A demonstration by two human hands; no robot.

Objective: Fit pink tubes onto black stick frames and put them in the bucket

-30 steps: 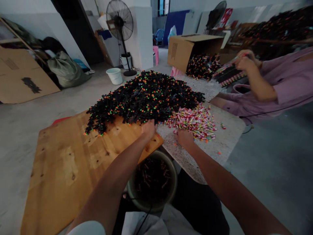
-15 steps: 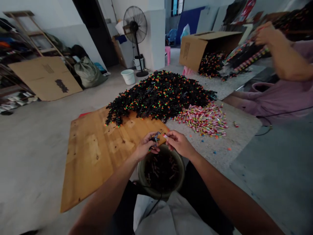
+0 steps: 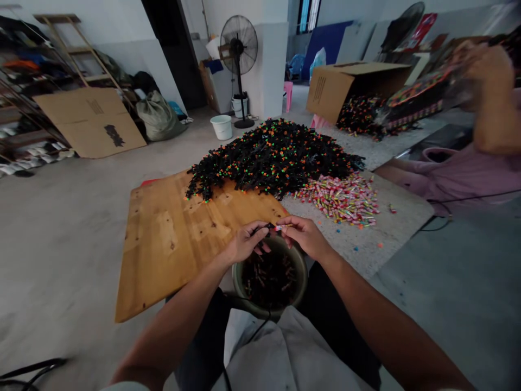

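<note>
Left hand (image 3: 243,243) pinches small black piece (image 3: 267,226); right hand (image 3: 303,237) pinches pink-tipped tube (image 3: 280,228). Best aligned tip to tip, low over the bucket (image 3: 304,279).

We note a pale wooden board (image 3: 171,244) at centre-left, with grey concrete floor (image 3: 61,228) around it. Its right edge meets a speckled grey stone slab (image 3: 391,222). A heap of black pieces with orange and green tips (image 3: 272,155) spans both at centre. A pile of small multicoloured tubes (image 3: 342,198) lies on the slab, touching the heap's right side, with strays scattered nearby.
</note>
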